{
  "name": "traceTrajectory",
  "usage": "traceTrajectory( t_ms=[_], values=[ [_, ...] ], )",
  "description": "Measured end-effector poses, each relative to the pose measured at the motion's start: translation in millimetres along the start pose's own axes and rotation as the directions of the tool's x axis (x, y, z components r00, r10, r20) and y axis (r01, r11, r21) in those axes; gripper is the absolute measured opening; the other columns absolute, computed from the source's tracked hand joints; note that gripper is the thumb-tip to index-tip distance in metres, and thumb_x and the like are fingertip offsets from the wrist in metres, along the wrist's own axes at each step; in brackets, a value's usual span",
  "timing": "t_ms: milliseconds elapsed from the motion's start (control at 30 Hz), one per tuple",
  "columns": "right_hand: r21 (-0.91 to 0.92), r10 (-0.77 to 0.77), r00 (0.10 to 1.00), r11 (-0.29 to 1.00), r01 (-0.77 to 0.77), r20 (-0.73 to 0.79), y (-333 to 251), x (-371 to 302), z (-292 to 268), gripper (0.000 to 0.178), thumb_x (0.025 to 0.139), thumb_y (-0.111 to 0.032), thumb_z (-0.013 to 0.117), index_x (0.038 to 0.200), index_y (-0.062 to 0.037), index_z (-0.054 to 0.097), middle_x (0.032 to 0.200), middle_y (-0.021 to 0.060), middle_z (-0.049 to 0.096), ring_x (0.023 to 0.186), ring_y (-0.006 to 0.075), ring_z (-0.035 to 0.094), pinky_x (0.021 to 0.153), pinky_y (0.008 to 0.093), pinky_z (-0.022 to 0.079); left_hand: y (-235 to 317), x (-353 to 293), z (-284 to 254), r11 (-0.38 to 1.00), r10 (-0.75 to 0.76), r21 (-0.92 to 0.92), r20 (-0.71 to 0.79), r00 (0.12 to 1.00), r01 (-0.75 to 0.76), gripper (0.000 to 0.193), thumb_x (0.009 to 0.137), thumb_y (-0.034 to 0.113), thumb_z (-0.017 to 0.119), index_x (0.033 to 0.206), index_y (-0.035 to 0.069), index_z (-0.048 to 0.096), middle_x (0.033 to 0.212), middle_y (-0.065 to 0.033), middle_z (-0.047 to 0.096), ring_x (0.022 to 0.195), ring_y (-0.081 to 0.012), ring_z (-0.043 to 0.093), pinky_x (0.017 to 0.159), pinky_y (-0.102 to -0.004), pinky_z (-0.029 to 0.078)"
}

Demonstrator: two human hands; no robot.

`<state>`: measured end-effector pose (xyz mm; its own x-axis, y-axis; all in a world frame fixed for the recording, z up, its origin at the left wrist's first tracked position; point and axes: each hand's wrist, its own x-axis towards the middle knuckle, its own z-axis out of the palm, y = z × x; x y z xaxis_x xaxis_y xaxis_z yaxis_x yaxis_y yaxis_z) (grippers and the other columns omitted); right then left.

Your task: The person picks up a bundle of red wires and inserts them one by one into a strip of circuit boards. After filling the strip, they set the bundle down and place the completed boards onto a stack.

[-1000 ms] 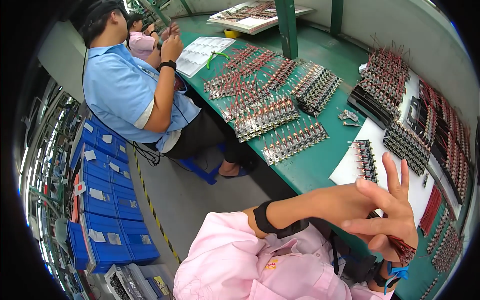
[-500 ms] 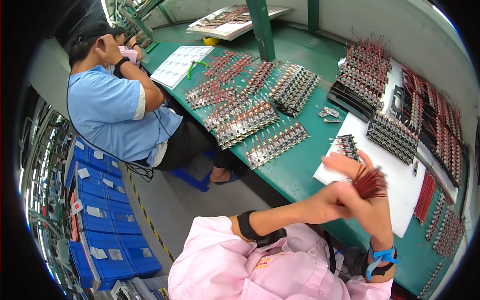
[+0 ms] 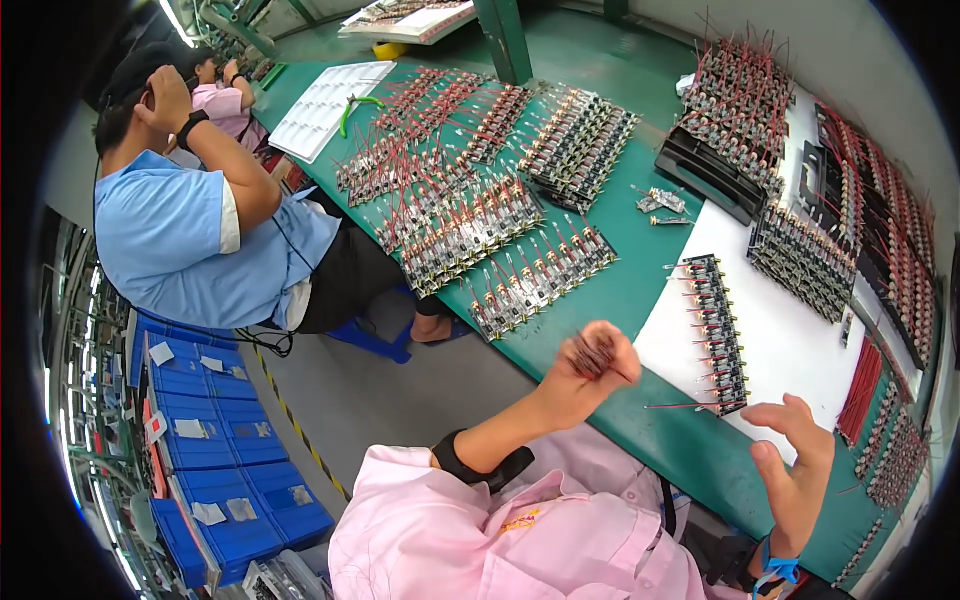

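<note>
My left hand (image 3: 578,388) is closed around a bundle of thin dark red wires (image 3: 594,354), whose cut ends stick up out of the fist. It hovers over the near edge of the green bench. To its right, my right hand (image 3: 795,465) is open, thumb and fingers apart, with nothing visible between them. Just beyond its fingertips a strip of small circuit boards (image 3: 715,335) lies on a white sheet (image 3: 660,340). One red wire (image 3: 680,406) sticks out leftward from the strip's near end.
Rows of finished-looking board strips (image 3: 480,225) cover the bench's middle. Stacked strips (image 3: 805,260), a black tray (image 3: 705,175) and loose red wires (image 3: 862,393) lie at the right. Green-handled pliers (image 3: 352,112) rest by a white tray (image 3: 325,105). A person in blue (image 3: 190,220) sits at left.
My hands have come apart: the left has moved left with the wire bundle, the right has moved right and down. The board strip, partly hidden before, is now in plain sight.
</note>
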<state>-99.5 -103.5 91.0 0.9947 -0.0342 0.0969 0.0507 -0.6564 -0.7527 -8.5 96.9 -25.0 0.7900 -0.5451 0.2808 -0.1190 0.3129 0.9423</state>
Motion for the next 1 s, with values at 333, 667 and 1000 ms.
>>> traceTrajectory(
  t_ms=[333, 667, 1000],
  values=[
    [0.208, 0.050, 0.998, 0.977, -0.054, 0.022, -3.0, 25.4, 43.6, 0.011, 0.065, -0.001, 0.055, 0.076, 0.0022, 0.055, 0.067, 0.0114, 0.055, 0.054, 0.0236, 0.053, 0.047, 0.0280, 0.039, 25.2, 32.8, 59.5, 0.935, 0.017, -0.355, 0.049, 0.999, 0.002, 0.043, 0.087, 0.033, 0.027, 0.095, -0.002, 0.052, 0.102, -0.0173, 0.050, 0.099, -0.0240, 0.045, 0.083, -0.0346, 0.035],
    [-0.217, -0.213, 0.976, 0.956, 0.198, -0.050, -8.6, 30.9, 41.9, 0.004, 0.070, 0.005, 0.050, 0.074, 0.0035, 0.051, 0.059, 0.0103, 0.048, 0.049, 0.0215, 0.048, 0.044, 0.0253, 0.036, 24.2, 37.4, 62.1, 0.854, -0.222, -0.454, 0.128, 0.967, 0.256, 0.043, 0.087, 0.032, 0.030, 0.105, -0.003, 0.047, 0.110, -0.0149, 0.046, 0.097, -0.0178, 0.047, 0.082, -0.0295, 0.037],
    [0.325, 0.221, 0.971, 0.928, -0.181, -0.089, 13.5, 35.6, 21.0, 0.006, 0.075, -0.002, 0.050, 0.072, 0.0024, 0.048, 0.056, 0.0065, 0.053, 0.041, 0.0101, 0.045, 0.039, 0.0227, 0.035, 10.8, 38.0, 41.9, 0.814, -0.216, -0.574, -0.153, 0.964, 0.091, 0.032, 0.087, 0.030, 0.033, 0.085, 0.002, 0.048, 0.057, -0.0021, 0.047, 0.048, -0.0097, 0.043, 0.052, -0.0253, 0.039]
  ],
)
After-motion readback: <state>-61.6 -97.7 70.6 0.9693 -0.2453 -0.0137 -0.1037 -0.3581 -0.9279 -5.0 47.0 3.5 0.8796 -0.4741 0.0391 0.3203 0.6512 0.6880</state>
